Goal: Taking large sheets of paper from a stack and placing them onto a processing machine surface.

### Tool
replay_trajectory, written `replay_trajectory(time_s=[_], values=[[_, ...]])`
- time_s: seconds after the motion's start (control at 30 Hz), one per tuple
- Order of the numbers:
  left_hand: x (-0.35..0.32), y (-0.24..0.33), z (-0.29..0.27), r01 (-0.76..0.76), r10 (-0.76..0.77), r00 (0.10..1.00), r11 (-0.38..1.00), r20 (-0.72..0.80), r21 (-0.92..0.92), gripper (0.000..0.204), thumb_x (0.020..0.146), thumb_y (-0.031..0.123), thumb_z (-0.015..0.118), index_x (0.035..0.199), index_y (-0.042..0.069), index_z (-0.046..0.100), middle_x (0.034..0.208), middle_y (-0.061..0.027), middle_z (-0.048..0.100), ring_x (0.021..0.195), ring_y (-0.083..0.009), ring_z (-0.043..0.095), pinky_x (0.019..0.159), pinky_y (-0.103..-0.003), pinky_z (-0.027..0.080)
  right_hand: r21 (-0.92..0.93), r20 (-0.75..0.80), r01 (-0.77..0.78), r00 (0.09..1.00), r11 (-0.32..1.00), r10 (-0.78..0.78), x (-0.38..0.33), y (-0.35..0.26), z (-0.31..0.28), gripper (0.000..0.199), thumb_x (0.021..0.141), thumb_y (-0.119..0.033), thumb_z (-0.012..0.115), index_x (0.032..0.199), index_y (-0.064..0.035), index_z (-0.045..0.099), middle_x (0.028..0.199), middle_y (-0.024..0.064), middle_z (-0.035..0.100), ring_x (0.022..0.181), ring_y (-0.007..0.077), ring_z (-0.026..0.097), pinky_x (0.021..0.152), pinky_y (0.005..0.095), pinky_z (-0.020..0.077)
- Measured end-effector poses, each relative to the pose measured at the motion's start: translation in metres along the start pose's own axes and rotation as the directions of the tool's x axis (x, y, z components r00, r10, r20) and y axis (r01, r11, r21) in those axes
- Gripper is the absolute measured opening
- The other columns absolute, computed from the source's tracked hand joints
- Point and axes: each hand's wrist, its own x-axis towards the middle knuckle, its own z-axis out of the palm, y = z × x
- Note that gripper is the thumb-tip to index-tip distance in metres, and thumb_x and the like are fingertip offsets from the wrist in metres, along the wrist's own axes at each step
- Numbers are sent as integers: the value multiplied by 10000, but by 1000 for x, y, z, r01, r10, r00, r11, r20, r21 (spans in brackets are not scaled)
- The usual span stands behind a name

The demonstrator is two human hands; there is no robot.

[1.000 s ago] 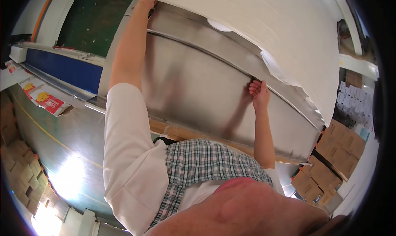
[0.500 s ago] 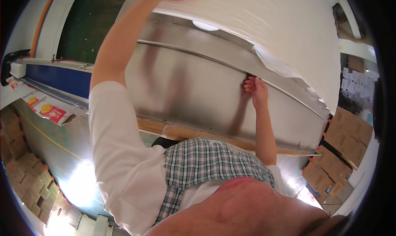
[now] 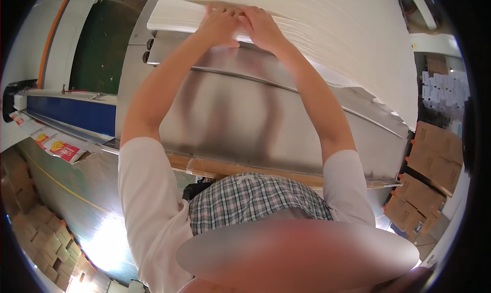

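The white sheet (image 3: 353, 42) lies over the far part of the metal tabletop (image 3: 225, 116), its near edge gathered in folds right at your fingers. Your left hand (image 3: 222, 28) and right hand (image 3: 261, 29) meet there, fingers bent against the folds; whether they pinch the material cannot be told. Nearer your body is your checked apron (image 3: 255, 201).

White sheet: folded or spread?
Partly both: the white sheet lies spread toward the right, while creased folds gather at the left hand and right hand.
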Motion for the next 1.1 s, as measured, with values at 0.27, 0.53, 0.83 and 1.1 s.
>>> replay_trajectory(time_s=[0.27, 0.53, 0.83, 1.1], values=[[0, -9, 4, 4, 2, 998, 994, -60, 111, 822, 545, 384, 746, 1258, 170, 397, 1212, -61, 484, 1164, -282, 392, 984, -477, 249, -539, 175, -353, 841, 765, 512, -68, 102, -140, 408, 891, -417, 385, 888, -76, 608, 860, 158, 613, 811, 335, 569, 709, 389, 437], [38, 0, 8, 142, -173, 976, 967, 134, 212, 962, 503, 339, 774, 1326, 196, 297, 1347, -89, 357, 1236, -266, 342, 934, -547, 293, -723, 149, -418, 683, 550, 715, -145, 152, -245, 506, 877, -530, 295, 1116, -160, 544, 1127, 70, 558, 1071, 263, 495, 891, 571, 290], [46, 47, -1, 462, -577, 775, 795, 257, 393, 997, 510, 176, 765, 1339, 219, 213, 1401, -24, 242, 1286, -301, 210, 902, -713, 221, -773, 232, -365, 599, 519, 766, -258, 217, -423, 674, 726, -609, 499, 1261, -206, 420, 1251, 43, 463, 1183, 243, 387, 952, 481, 289], [49, 58, 7, 635, -752, 630, 643, 194, 429, 1100, 462, 22, 771, 1347, 265, 165, 1385, -21, 254, 1277, -330, 224, 921, -693, 227, -924, 193, -290, 204, 248, 960, -338, 294, -579, 1090, 406, -189, 835, 1332, -181, 261, 1302, 61, 381, 1203, 288, 346, 1002, 487, 270]])
